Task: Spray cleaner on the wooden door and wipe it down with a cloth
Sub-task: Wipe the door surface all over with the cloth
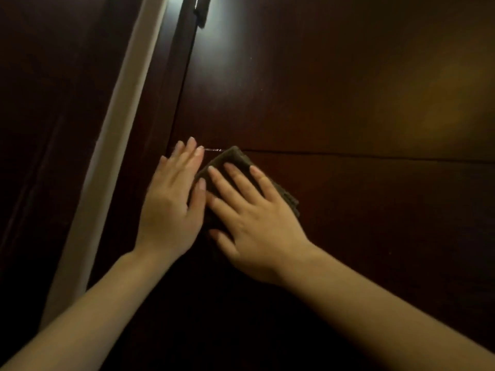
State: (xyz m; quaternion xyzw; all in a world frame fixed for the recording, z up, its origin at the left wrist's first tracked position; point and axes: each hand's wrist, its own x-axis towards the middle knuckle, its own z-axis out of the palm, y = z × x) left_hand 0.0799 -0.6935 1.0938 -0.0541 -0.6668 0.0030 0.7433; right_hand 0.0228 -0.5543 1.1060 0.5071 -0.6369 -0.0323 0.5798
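The dark wooden door (334, 84) fills most of the view, with a thin horizontal groove across its middle. A folded dark grey-brown cloth (233, 158) lies flat against the door just below the groove. My right hand (251, 218) presses flat on the cloth with fingers spread. My left hand (171, 204) rests flat beside it, fingers together, its thumb edge over the cloth's left side and fingertips touching the groove. No spray bottle is in view.
A pale door frame strip (117, 145) runs diagonally at the left, with dark wood panelling (40, 116) beyond it. A dark hinge (202, 12) sits at the top beside a bright glare on the door.
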